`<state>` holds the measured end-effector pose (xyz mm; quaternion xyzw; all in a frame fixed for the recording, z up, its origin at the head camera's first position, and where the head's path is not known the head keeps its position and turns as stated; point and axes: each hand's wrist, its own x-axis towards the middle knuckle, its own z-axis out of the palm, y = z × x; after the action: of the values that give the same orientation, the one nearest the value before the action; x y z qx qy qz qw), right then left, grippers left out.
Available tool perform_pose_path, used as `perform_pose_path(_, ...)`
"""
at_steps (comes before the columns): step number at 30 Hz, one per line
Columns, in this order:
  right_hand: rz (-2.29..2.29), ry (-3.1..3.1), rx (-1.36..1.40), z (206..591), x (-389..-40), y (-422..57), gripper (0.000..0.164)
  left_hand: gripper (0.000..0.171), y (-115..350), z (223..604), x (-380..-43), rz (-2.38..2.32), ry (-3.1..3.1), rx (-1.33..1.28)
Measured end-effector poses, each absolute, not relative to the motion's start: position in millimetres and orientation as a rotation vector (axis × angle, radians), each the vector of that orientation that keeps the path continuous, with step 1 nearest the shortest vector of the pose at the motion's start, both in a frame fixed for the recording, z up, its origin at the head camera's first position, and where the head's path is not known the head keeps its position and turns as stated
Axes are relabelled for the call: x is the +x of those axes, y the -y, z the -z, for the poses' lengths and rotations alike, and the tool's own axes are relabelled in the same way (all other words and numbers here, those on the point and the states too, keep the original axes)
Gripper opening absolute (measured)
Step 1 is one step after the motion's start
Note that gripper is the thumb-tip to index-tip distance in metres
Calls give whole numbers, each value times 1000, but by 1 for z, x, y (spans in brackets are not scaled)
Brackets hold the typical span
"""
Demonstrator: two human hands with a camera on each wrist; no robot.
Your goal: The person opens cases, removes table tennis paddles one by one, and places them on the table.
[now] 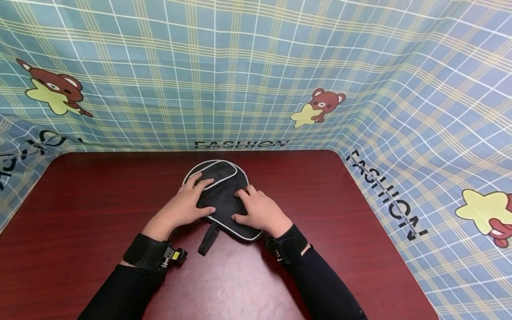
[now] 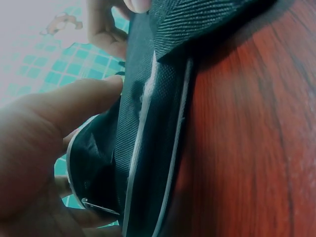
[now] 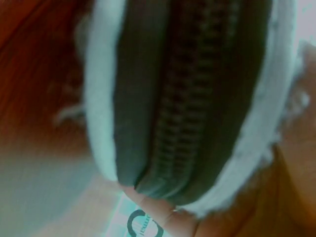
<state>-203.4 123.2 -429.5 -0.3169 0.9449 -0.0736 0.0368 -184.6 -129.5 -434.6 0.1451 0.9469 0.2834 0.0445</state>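
Note:
A black zip case [image 1: 226, 195] with white piping, shaped like a table tennis bat cover, lies flat on the dark red table [image 1: 320, 191]. My left hand [image 1: 186, 204] rests on its left side, fingers spread over the outlined pocket and thumb nearer the front edge. My right hand [image 1: 260, 209] touches the right side with bent fingers and thumb apart. A black strap loop [image 1: 209, 239] sticks out at the near edge. In the left wrist view the left thumb [image 2: 84, 101] meets the case's side. The right wrist view shows the zip [image 3: 185, 108] up close.
Plaid cloth [image 1: 224, 80] with bears and stars hangs behind the table and along both sides. Each wrist wears a black strap, with a small camera [image 1: 176, 255] visible on the left one. Bare tabletop surrounds the case.

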Motion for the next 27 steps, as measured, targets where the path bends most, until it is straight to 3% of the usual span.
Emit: perform_pose_path(27,5,-2943,-930,422,-177,-107,68,88,130,437,-183,-746,-2914,546)
